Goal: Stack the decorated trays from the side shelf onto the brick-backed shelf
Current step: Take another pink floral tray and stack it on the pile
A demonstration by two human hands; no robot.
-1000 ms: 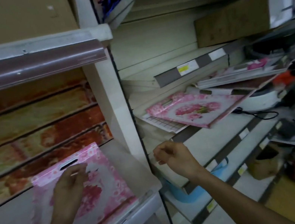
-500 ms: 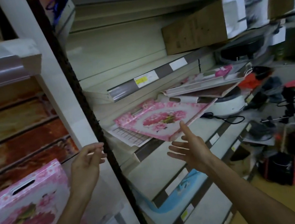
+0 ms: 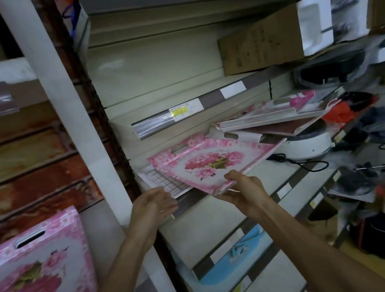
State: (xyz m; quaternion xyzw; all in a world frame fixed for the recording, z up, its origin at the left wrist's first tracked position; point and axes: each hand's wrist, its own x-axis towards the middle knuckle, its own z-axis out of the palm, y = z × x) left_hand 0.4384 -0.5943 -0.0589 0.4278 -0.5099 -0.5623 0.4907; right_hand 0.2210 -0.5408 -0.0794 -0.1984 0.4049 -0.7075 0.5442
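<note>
One hand point(image 3: 244, 189) gripping pink tray point(image 3: 215, 163), other hand point(image 3: 151, 204) open beside.

I see a pink tray point(image 3: 212, 163) on the side shelf point(image 3: 291, 174), its border dotted with pale blossoms around a white centre bearing a bunch of deep pink flowers with a touch of olive green. Left of that tray, a second pink tray point(image 3: 33, 279) with the same flower pattern leans against a backing of rusty red and tan bricks point(image 3: 22, 165), and beneath the first tray a white sheet with a thin dark grid point(image 3: 164, 180) shows. Right of it lie a dark brown tray point(image 3: 283, 127) and a white tray with magenta flowers point(image 3: 289, 104), and the side shelf itself is cream.
</note>
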